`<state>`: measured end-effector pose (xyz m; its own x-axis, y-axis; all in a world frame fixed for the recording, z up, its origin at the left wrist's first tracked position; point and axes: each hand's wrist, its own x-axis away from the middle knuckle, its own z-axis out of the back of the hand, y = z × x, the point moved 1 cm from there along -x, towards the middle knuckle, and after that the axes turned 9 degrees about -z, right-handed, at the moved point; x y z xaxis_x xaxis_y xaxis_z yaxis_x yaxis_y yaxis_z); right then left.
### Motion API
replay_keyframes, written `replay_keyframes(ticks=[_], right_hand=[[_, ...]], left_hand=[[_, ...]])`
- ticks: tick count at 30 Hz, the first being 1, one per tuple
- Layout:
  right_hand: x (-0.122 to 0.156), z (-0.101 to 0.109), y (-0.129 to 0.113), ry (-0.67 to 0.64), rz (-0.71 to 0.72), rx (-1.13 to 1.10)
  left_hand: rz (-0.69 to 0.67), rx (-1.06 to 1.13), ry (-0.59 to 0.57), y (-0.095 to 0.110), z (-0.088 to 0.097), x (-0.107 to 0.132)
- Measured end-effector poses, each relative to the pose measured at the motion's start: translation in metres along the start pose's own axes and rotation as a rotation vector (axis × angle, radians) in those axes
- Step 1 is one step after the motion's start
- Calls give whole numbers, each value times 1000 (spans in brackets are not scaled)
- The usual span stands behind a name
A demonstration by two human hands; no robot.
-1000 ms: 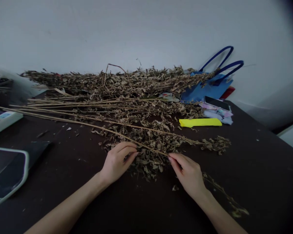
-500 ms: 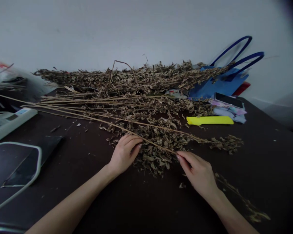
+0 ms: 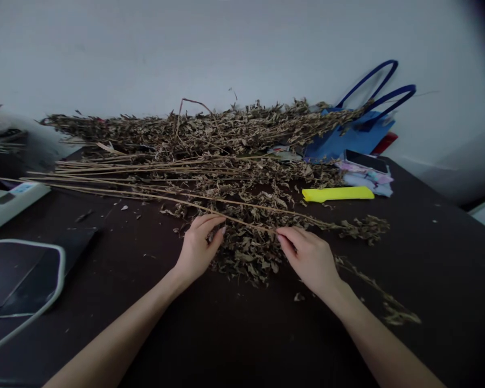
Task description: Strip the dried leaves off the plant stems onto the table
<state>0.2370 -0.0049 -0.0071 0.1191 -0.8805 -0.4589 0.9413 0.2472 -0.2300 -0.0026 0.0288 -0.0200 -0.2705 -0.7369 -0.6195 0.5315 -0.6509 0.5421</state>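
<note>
A long dried stem (image 3: pixel 153 197) runs from the far left across the dark table (image 3: pixel 242 334) to a leafy tip at the right. My left hand (image 3: pixel 198 245) pinches this stem near its middle, fingers curled round it. My right hand (image 3: pixel 309 257) pinches the same stem a little further right, fingers closed. Between and under both hands lies a heap of crumbled dry leaves (image 3: pixel 248 253). Behind it is a big pile of dried leafy branches (image 3: pixel 210 132) with several bare stalks pointing left.
A yellow flat object (image 3: pixel 338 194) lies right of the leaves. A blue bag (image 3: pixel 355 134) with loop handles stands at the back right, a phone (image 3: pixel 366 160) on cloth beside it. A white-rimmed tray (image 3: pixel 22 280) and a white device (image 3: pixel 8 199) sit at the left.
Both hands have shifted slightly up and left along the stem, and the right hand has moved closer to the left one. The view has swayed a little.
</note>
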Motion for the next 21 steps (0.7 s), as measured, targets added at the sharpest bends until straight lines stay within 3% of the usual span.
replay_keyframes(ticks=[7, 12, 16, 21], right_hand=[[13, 0, -4, 122, 12, -102], [19, 7, -13, 124, 5, -116], [22, 11, -20, 91, 33, -126], [24, 12, -30, -8, 80, -89]], left_hand=[[138, 242, -94, 22, 4, -1], [458, 625, -286, 31, -3, 1], [640, 839, -161, 27, -7, 3], [685, 918, -60, 20, -9, 3]])
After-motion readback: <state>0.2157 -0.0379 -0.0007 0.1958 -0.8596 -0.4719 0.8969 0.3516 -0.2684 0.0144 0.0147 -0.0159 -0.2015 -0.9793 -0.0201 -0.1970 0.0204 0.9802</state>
